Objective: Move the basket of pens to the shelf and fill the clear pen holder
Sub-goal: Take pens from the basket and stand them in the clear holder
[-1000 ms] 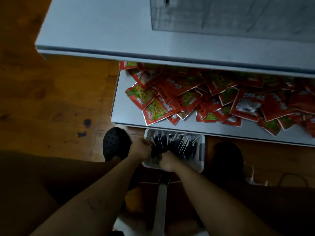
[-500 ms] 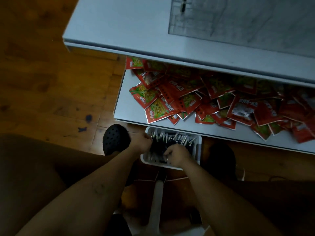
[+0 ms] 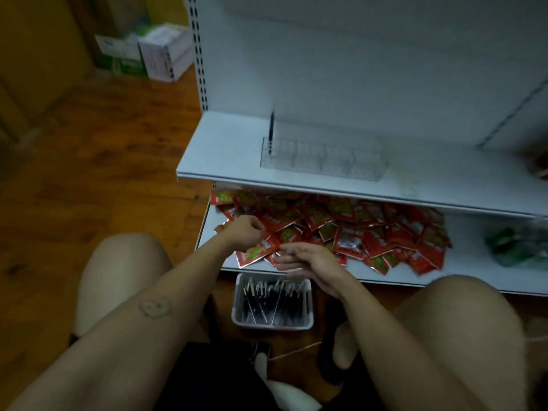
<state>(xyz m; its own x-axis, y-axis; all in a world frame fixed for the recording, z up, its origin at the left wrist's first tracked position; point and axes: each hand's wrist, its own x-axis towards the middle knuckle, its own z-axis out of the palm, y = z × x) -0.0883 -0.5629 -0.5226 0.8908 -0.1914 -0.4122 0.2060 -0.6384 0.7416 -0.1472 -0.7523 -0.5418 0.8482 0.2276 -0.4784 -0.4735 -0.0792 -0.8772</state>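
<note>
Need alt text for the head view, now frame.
A person's left grip, curled, and right grip, fingers straight, hover by a white basket of pens on the floor. On the shelf above, a clear pen holder holds one upright pen at its left end; red packets litter the lower shelf.

White rectangular basket [image 3: 271, 324] on floor, full of dark pens [image 3: 271, 301], light ends up, leaning. Clear pen holder [image 3: 323, 160] on white shelf [image 3: 225, 149] above, low, long, compartmented — single dark pen [image 3: 271, 129] upright at left end.
</note>
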